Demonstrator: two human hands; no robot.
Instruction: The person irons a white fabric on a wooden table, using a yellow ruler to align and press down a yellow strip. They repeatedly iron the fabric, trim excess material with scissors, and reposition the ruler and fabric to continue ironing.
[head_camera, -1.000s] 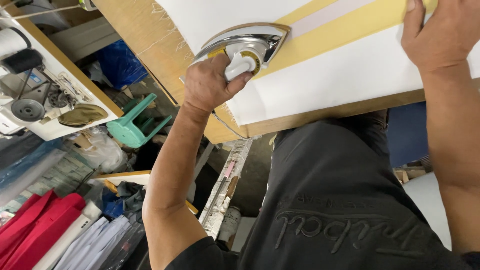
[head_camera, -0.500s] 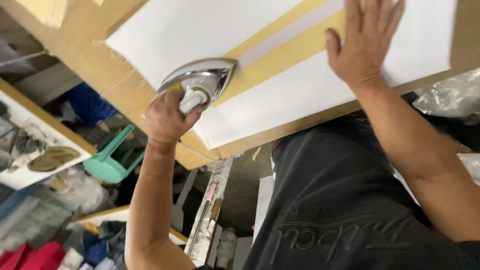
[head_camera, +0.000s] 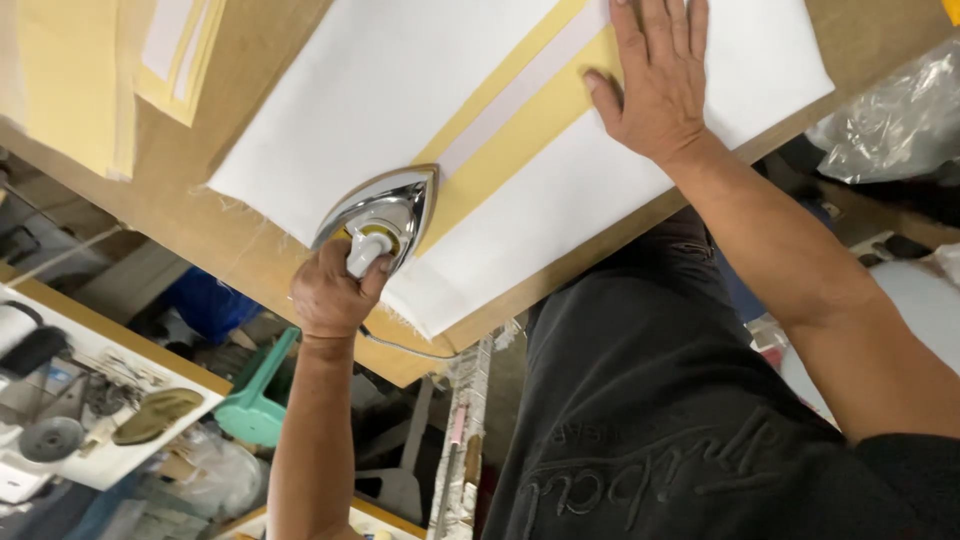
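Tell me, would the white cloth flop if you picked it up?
Probably floppy: the white cloth lies thin and flat, edge frayed. It may slide when pushed, since the right hand presses it down while the left hand holds the iron.

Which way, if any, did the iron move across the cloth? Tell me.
No. The iron sits at the cloth's frayed end, as before; only the view shifted.

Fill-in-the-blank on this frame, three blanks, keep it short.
1. The left hand's grip closes on the shiny chrome ___.
2. The right hand lies ___ on the white fabric sheet.
3. The long strip across that sheet is pale ___.
Missing: iron; flat; yellow.
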